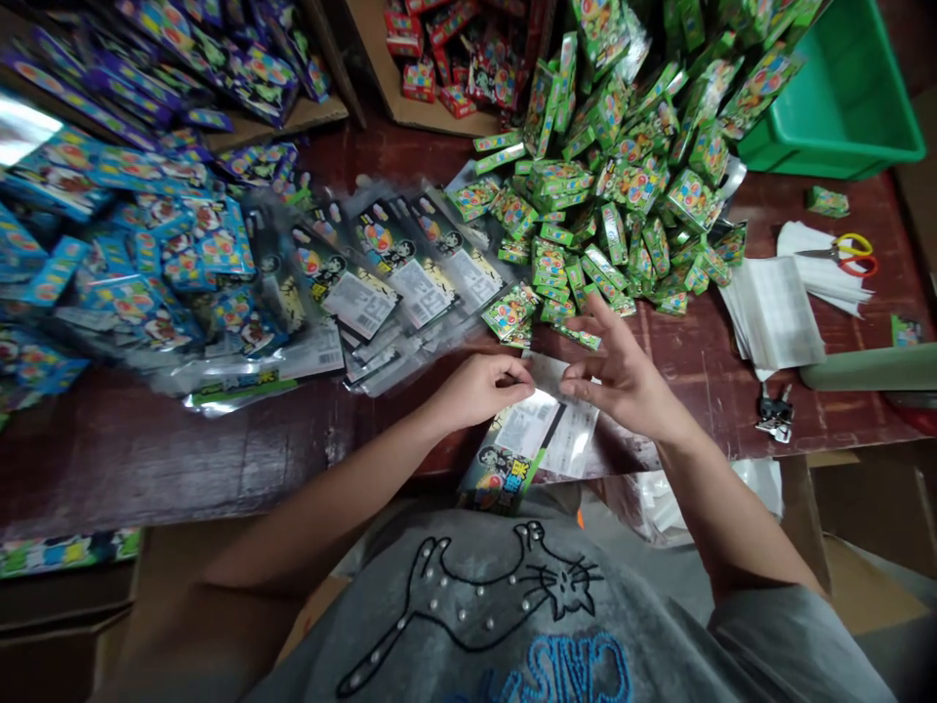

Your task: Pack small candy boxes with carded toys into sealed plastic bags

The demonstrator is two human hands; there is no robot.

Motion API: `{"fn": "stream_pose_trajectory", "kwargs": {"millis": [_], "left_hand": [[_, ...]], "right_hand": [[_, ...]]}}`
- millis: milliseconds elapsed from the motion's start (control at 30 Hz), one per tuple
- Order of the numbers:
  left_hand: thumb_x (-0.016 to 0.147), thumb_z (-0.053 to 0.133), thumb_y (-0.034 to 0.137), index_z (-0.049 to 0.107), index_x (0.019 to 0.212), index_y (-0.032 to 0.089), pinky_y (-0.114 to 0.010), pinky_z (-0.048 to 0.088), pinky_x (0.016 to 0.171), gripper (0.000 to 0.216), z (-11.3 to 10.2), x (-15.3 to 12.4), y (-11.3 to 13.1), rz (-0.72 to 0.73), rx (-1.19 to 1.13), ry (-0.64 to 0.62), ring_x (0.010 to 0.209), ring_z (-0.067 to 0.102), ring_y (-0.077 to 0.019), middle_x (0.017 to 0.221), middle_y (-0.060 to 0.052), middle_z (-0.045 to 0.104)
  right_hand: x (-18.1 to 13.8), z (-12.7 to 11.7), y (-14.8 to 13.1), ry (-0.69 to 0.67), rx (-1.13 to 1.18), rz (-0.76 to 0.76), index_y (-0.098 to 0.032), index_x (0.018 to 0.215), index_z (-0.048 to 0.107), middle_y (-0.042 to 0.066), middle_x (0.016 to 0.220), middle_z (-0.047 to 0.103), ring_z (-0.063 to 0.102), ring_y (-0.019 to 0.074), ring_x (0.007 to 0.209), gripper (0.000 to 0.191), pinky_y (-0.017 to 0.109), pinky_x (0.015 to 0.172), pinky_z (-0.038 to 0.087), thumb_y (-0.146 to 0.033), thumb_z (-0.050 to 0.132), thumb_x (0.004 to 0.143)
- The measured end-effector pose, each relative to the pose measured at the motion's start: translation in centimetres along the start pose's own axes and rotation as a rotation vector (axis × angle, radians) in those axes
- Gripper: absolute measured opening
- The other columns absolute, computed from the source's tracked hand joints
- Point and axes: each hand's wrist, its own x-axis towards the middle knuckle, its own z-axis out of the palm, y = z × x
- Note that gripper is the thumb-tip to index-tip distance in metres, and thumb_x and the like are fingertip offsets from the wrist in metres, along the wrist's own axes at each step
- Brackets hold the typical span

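My left hand and my right hand both pinch the top edge of a clear plastic bag with a printed card and a white barcode label. The bag lies at the front edge of a dark red wooden table and hangs over it toward me. My right hand's outer fingers are spread, and their tips lie close to a pile of small green boxes just beyond. A fanned stack of filled clear bags lies left of my hands.
Blue boxes heap at the left, purple ones at the back left, red ones in a carton behind. A green bin, scissors, white label sheets and keys sit at the right.
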Motion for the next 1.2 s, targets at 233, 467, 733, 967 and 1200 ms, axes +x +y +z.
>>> {"fn": "stream_pose_trajectory", "kwargs": {"millis": [233,467,733,967,1200], "left_hand": [[0.083,0.075,0.029,0.072,0.096,0.015,-0.027,0.053,0.077,0.019,-1.1,-2.0,1.2,0.046,-0.057,-0.014,0.083,0.068,-0.0139,0.091,-0.003,0.075],[0.085,0.072,0.030,0.070,0.097,0.015,-0.026,0.050,0.074,0.020,-1.7,-3.4,2.3,0.049,-0.070,-0.031,0.080,0.066,-0.0129,0.087,-0.002,0.073],[0.086,0.071,0.029,0.070,0.098,0.015,-0.028,0.051,0.079,0.018,-2.4,-4.5,2.4,0.086,-0.075,-0.012,0.083,0.067,-0.0140,0.091,-0.004,0.074],[0.086,0.072,0.030,0.071,0.099,0.015,-0.028,0.053,0.082,0.019,-2.8,-6.3,2.5,0.040,-0.104,0.008,0.088,0.069,-0.0143,0.096,-0.005,0.076],[0.082,0.080,0.048,0.067,0.080,0.020,-0.031,0.059,0.077,0.032,-5.5,-9.8,2.3,0.033,0.092,0.220,0.082,0.070,-0.0198,0.081,-0.003,0.072]], "right_hand": [[2.4,1.2,0.2,-0.149,0.076,0.116,-0.045,0.170,0.025,0.010,0.162,0.042,0.070,0.0125,0.092,0.100,0.033,0.082,0.069,-0.019,0.078,0.089],[2.6,2.5,-0.2,-0.067,-0.262,-0.110,-0.045,0.173,0.015,0.012,0.159,0.040,0.070,0.0146,0.092,0.107,0.037,0.081,0.070,-0.013,0.075,0.090],[-0.1,5.8,-1.3,0.083,-0.428,-0.382,-0.049,0.173,0.012,0.012,0.154,0.043,0.072,0.0144,0.089,0.099,0.049,0.101,0.067,-0.006,0.064,0.100],[0.4,6.9,-1.2,0.000,-0.369,-0.294,-0.045,0.174,-0.002,0.016,0.160,0.041,0.073,0.0170,0.092,0.103,0.054,0.104,0.065,-0.009,0.062,0.101],[2.3,9.4,0.5,-0.081,-0.213,-0.279,-0.051,0.170,-0.014,0.015,0.179,0.020,0.077,0.0262,0.111,0.126,0.048,0.093,0.070,-0.029,0.081,0.091]]}}
